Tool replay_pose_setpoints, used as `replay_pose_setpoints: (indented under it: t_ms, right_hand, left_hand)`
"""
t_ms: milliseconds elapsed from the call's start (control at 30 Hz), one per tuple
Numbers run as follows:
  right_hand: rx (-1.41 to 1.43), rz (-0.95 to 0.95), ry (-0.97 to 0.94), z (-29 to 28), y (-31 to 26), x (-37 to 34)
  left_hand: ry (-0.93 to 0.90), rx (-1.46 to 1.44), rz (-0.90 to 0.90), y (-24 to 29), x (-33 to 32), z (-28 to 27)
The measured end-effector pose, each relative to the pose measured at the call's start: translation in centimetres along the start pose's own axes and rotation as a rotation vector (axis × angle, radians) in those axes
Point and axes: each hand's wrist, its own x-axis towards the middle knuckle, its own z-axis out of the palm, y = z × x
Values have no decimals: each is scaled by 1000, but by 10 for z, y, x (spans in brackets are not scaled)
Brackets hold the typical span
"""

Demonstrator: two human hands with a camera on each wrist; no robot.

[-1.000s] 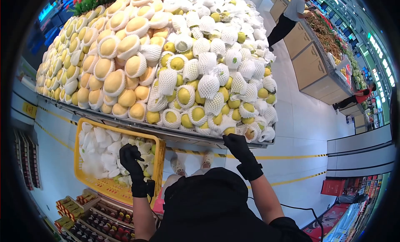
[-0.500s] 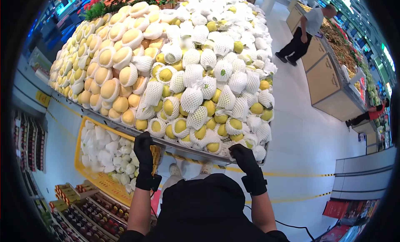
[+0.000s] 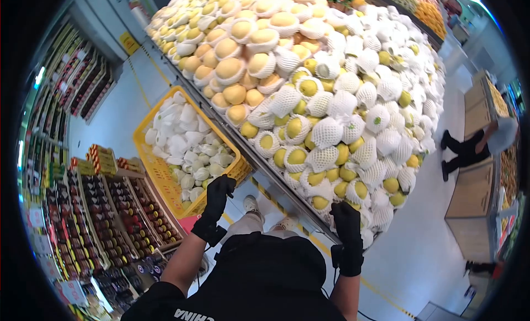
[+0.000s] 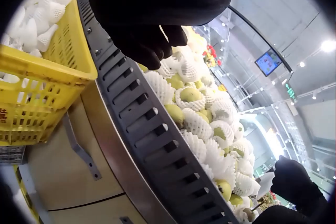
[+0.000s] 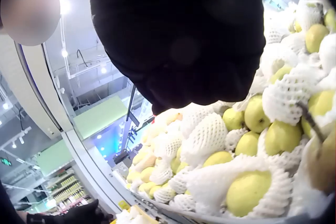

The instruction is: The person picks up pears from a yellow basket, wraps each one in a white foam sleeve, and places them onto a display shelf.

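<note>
My black-gloved left hand (image 3: 220, 197) hovers by the near corner of the yellow crate (image 3: 240, 169), fingers bent loosely and holding nothing. White foam-wrapped fruit (image 3: 201, 166) and white wrappings (image 3: 176, 122) fill this crate. Over the stand's front edge, my gloved right hand (image 3: 346, 224) hangs with fingers curled in, close to the yellow-green pears (image 3: 320, 202). Many pears wear white foam nets (image 3: 326, 133). The right wrist view shows the back of the right hand (image 5: 184, 40) above the pears, its fingertips hidden. Slotted grey edging (image 4: 152, 129) runs below the left hand.
Larger yellow fruit (image 3: 229, 70) in foam covers the stand's left part. Shelves of jars (image 3: 105, 210) stand at the lower left. Across the aisle at right, a person (image 3: 475, 147) stands by a wooden counter (image 3: 469, 197). Yellow-black tape (image 3: 270, 202) lines the floor.
The head view has swung, shifting the stand rightward. My left hand went from over the crate to the stand's edge, then back beside the crate's corner. My right hand stays near the stand's front edge.
</note>
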Motion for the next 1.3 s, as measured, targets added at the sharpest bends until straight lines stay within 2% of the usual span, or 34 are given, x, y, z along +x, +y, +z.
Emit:
replay_pose_setpoints:
  t_ms: [33,67,200,267,367,400,467,567,600,700,767,800,833,933,967,1067,1167,1200,1233,1300]
  right_hand:
    - [30,-93,8,8,0,2]
    - [-7,-97,-33,13,-3,6]
    - [-76,-93,-154,32,-27,11]
    - [-72,-103,-193,44,-33,14]
    - [-85,-285,-156,67,-29,17]
    - [-87,-230,-204,73,-33,17]
    - [-90,-114,-290,84,-42,16]
    - [-41,-62,-371,111,-46,16]
    - [-58,-103,-356,122,-51,14]
    - [-126,-173,-333,156,-68,7]
    - [-190,-159,-344,177,-86,2]
    - [-202,-150,-341,187,-95,0]
    - [-215,-138,-338,197,-104,-3]
    - [-239,-171,-327,225,-107,-4]
    - [-245,-194,-323,233,-105,-4]
    - [-235,-168,-351,250,-112,-2]
    - [-226,-52,-406,262,-132,2]
    - [-236,-103,-413,266,-130,5]
    - [-243,-151,-421,271,-129,11]
    - [-295,-204,-438,278,-134,16]
  left_hand:
    - [54,31,-81,2,-8,-7]
    - [104,63,-167,5,-16,-13]
    - [209,114,-268,6,-36,-44]
    - [228,139,-282,-6,-40,-65]
    - [234,106,-226,-14,-42,-87]
    - [231,85,-194,-15,-41,-95]
    - [261,32,-294,-17,-35,-110]
    - [264,56,-378,-19,-25,-145]
    - [260,76,-395,-23,-20,-158]
    - [247,114,-348,-65,-9,-217]
    - [240,437,-191,-100,-2,-260]
    - [234,595,-106,-98,4,-270]
    - [268,659,-237,-95,8,-281]
    - [228,755,-193,-96,24,-305]
    - [175,728,-197,-114,32,-318]
    - [103,807,-102,-132,51,-323]
    - [57,824,-26,-157,67,-320]
    - [51,834,3,-162,69,-317]
    - [-50,910,-50,-139,76,-308]
    - [-95,1046,-57,-170,81,-307]
